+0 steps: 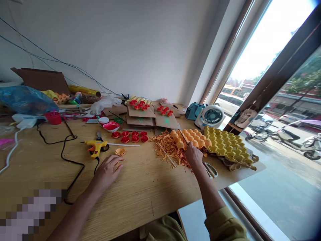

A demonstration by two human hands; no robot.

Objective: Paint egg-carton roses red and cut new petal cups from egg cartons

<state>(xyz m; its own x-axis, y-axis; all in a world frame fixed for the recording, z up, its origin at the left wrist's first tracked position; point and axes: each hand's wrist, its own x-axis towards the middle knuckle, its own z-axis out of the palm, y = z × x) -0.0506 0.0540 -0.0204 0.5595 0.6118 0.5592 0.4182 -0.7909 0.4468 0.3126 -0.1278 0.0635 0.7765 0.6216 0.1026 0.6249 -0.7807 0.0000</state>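
My left hand rests low over the table, fingers stretched forward and thumb apart. A bit of orange shows between its thumb and fingers; whether it is gripped is hard to see. Just beyond the fingertips sits a small orange paper-pulp cup. My right hand is closed around a slim dark stick that points up and left across the orange egg tray. Beside that hand lie orange scraps and a pale wooden stick. Scissors lie partly behind my right wrist.
Left of centre are a yellow glue gun with a black cord, several red flowers and a bowl of red paint. More flowers stand on cardboard. Yellow egg trays and a fan are at right, by the window.
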